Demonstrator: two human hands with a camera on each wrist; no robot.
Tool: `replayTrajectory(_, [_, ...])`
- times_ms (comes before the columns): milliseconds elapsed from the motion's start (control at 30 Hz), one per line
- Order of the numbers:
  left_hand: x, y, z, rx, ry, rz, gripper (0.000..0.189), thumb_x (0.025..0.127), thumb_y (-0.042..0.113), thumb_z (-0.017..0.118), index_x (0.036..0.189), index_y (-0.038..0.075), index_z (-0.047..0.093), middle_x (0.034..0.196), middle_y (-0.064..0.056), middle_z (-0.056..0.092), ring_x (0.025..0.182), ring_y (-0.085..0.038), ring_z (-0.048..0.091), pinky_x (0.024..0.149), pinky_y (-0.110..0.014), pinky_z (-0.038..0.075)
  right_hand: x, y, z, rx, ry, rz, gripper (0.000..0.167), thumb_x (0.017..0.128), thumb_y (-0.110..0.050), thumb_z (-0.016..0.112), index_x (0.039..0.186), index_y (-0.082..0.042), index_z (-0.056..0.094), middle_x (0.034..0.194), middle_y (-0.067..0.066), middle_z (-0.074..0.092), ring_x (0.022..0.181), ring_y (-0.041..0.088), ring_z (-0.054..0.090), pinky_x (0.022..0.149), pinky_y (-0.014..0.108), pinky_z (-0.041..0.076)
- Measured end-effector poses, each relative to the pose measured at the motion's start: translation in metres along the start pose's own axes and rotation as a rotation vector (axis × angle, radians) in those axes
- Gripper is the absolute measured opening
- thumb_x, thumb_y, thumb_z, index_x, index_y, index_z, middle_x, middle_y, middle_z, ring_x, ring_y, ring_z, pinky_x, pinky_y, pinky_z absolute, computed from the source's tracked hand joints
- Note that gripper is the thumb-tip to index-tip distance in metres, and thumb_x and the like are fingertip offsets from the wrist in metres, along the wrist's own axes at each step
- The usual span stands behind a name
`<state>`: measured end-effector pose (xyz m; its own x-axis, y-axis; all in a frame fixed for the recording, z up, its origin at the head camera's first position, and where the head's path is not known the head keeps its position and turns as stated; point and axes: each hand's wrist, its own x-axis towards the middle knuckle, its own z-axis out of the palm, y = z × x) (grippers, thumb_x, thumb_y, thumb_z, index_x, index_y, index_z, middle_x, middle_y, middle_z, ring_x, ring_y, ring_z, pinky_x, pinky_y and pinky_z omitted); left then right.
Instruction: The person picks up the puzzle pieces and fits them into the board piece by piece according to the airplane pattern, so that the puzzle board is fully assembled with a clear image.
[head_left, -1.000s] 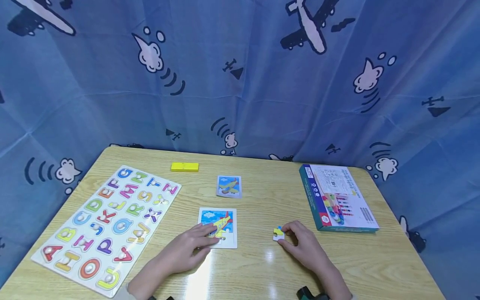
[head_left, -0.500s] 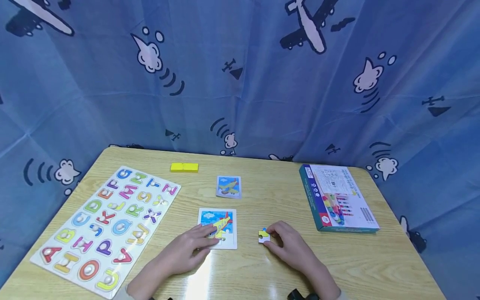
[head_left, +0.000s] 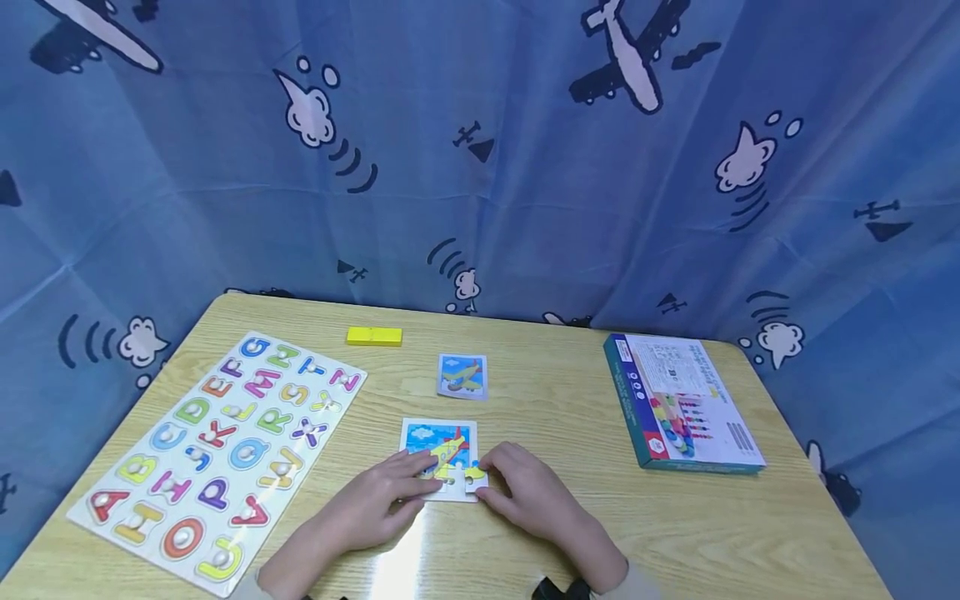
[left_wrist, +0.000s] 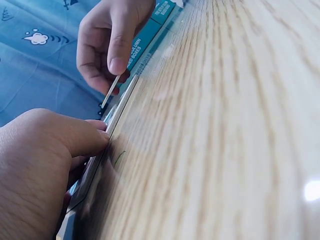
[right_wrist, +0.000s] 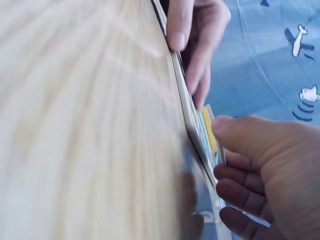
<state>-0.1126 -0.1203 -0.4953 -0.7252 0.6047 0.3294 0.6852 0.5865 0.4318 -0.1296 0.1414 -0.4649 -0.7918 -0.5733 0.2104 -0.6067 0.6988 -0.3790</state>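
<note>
A small square jigsaw puzzle (head_left: 455, 496) with a yellow airplane on blue sky lies in a white frame near the middle of the table. My left hand (head_left: 386, 498) rests on its left side, fingers spread over the picture and thumb along the front edge. My right hand (head_left: 528, 492) pinches a yellow and white puzzle piece (head_left: 474, 480) between thumb and fingers. That piece overlaps the frame's lower right corner in the head view. In the left wrist view the puzzle piece (left_wrist: 110, 92) is tilted above the frame. A picture card (head_left: 462, 377) of the same airplane lies behind the puzzle.
At the left lies an alphabet peg board (head_left: 225, 454) with colourful letters. A yellow block (head_left: 374, 336) sits at the back. A toy box (head_left: 686, 404) lies at the back right. Behind the wooden table (head_left: 555, 392) hangs a blue curtain (head_left: 540, 208) printed with airplanes.
My right hand has carried the puzzle piece leftward across the table to the frame's lower right corner. My left hand stays on the puzzle. The head view has shifted slightly.
</note>
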Motion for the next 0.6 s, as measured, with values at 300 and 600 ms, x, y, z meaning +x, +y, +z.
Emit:
replayTrajectory(300, [0.0, 0.001, 0.0, 0.0, -0.006, 0.001, 0.028, 0.089, 0.02, 0.063, 0.116, 0.021, 0.07, 0.134, -0.003, 0.057, 0.126, -0.022, 0.052, 0.107, -0.042, 0.044, 0.01, -0.01, 0.009, -0.085, -0.003, -0.054, 0.026, 0.086, -0.033, 0.069, 0.102, -0.013, 0.065, 0.1, -0.003, 0.064, 0.091, 0.009, 0.059, 0.079, 0.026, 0.056])
replayTrajectory(600, [-0.001, 0.0, 0.0, -0.009, -0.016, -0.008, 0.028, 0.089, 0.02, 0.063, 0.116, 0.02, 0.069, 0.135, -0.004, 0.057, 0.127, -0.023, 0.052, 0.107, -0.042, 0.044, 0.013, -0.015, 0.015, -0.115, 0.013, -0.087, 0.023, 0.086, -0.031, 0.07, 0.1, -0.013, 0.07, 0.097, -0.003, 0.063, 0.084, 0.007, 0.055, 0.071, 0.022, 0.053])
